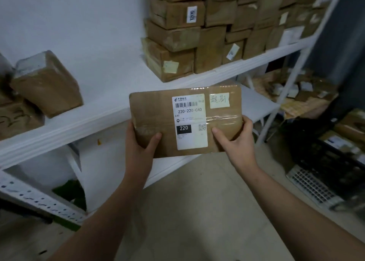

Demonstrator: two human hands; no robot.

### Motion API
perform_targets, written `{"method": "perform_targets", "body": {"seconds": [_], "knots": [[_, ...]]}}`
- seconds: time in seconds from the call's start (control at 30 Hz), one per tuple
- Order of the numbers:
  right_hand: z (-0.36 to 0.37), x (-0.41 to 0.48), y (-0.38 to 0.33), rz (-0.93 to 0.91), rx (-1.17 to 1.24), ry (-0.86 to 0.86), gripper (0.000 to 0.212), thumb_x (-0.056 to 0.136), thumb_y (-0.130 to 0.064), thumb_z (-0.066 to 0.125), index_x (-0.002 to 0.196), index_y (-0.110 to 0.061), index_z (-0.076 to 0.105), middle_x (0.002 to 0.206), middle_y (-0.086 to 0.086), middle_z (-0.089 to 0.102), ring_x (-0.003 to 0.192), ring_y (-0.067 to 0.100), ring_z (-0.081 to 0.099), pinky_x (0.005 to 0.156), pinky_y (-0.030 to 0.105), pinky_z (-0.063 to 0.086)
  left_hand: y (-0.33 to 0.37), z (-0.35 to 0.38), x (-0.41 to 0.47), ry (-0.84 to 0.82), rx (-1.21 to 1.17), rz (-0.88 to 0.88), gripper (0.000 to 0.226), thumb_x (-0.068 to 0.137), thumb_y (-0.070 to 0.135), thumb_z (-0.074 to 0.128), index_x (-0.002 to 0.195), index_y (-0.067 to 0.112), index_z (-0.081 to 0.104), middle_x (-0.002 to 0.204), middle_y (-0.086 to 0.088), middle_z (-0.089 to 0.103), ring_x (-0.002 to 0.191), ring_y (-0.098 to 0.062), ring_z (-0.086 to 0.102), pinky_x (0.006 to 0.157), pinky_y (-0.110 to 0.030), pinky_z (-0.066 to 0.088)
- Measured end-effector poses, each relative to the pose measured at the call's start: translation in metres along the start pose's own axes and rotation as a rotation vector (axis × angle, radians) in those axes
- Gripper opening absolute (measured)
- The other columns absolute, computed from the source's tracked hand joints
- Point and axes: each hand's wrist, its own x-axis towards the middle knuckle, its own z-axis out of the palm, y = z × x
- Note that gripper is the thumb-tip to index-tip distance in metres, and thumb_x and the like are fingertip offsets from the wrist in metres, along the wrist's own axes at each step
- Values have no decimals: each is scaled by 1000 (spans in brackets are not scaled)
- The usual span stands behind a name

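A flat brown cardboard parcel point(158, 112), taped and carrying a white shipping label marked 220 and a small handwritten note, is held up in front of a white shelf point(110, 94). My left hand point(138, 142) grips its lower left corner, thumb on the front face. My right hand point(237, 142) grips the lower right corner, thumb pressed beside the label. The fingers of both hands are hidden behind the parcel.
Stacked cardboard boxes point(177, 43) fill the shelf's right part. A tilted taped box point(47, 82) and another box point(17, 118) sit at the left. A lower shelf point(254, 102) runs behind the parcel. Dark crates point(331, 166) with packages stand on the floor at right.
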Motion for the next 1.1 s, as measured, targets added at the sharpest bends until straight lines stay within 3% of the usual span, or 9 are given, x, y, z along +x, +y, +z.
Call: {"method": "perform_targets", "body": {"seconds": [0.17, 0.33, 0.5, 0.6, 0.73, 0.83, 0.9, 1.0, 1.1], "knots": [[-83, 10, 18, 95, 33, 125, 71, 75, -32, 80, 130, -24, 36, 109, -20, 51, 94, -9, 53, 70, 4, 42, 19, 84, -13, -97, -39, -25, 71, 80, 35, 74, 140, 28, 37, 130, 11, 53, 114, -7, 53, 95, -33, 48], [-195, 21, 44, 132, 6, 287, 79, 75, -35, 80, 137, -18, 35, 119, -8, 52, 101, 3, 55, 76, 12, 43, 53, 199, -46, -197, -100, 30, 67, 82, 22, 74, 139, 17, 39, 124, 6, 53, 106, -7, 54, 79, -13, 43], [-304, 27, 80, 200, -51, 426, 78, 76, -36, 79, 138, -18, 36, 116, -8, 55, 104, 10, 57, 78, 16, 45, 71, 315, -88, -326, -120, 23, 61, 82, 18, 74, 134, 13, 42, 123, 3, 52, 113, -15, 53, 96, -30, 44], [-360, 31, 100, 255, -103, 492, 82, 76, -40, 78, 142, -18, 34, 116, -9, 54, 105, 11, 56, 87, 26, 48, 79, 376, -103, -409, -105, 41, 58, 83, 20, 73, 133, 15, 44, 128, -5, 52, 117, -20, 52, 101, -40, 44], [-418, 42, 130, 342, -149, 555, 78, 78, -41, 76, 140, -18, 36, 113, -9, 55, 107, 16, 58, 93, 39, 50, 89, 446, -111, -566, -85, 54, 48, 88, 17, 66, 132, 19, 46, 125, 0, 54, 111, -17, 55, 95, -33, 46], [-448, 53, 162, 464, -134, 585, 72, 78, -42, 76, 136, -18, 40, 111, -7, 61, 101, 20, 63, 86, 50, 54, 84, 497, -110, -690, -32, 56, 46, 90, 15, 65, 132, 15, 48, 120, 0, 57, 110, -20, 57, 94, -36, 47], [-465, 64, 184, 529, -93, 601, 66, 79, -39, 76, 132, -15, 43, 115, 0, 64, 99, 19, 63, 89, 49, 53, 75, 532, -105, -762, 19, 55, 49, 89, 22, 65, 134, 15, 48, 124, -3, 56, 113, -22, 56, 89, -28, 46], [-488, 95, 214, 608, -62, 627, 58, 83, -30, 74, 128, -10, 45, 115, 2, 63, 99, 17, 61, 91, 37, 51, 68, 589, -89, -822, 163, 139, 51, 90, 31, 62, 137, 18, 49, 132, -3, 51, 111, -12, 51, 75, 1, 30], [-511, 142, 241, 655, -79, 659, 55, 84, -30, 73, 127, -9, 46, 113, 2, 61, 99, 17, 59, 89, 34, 49, 68, 652, -64, -912, 250, 187, 38, 93, 28, 58, 130, 19, 53, 124, -3, 54, 101, -11, 52, 65, -4, 32]]}}
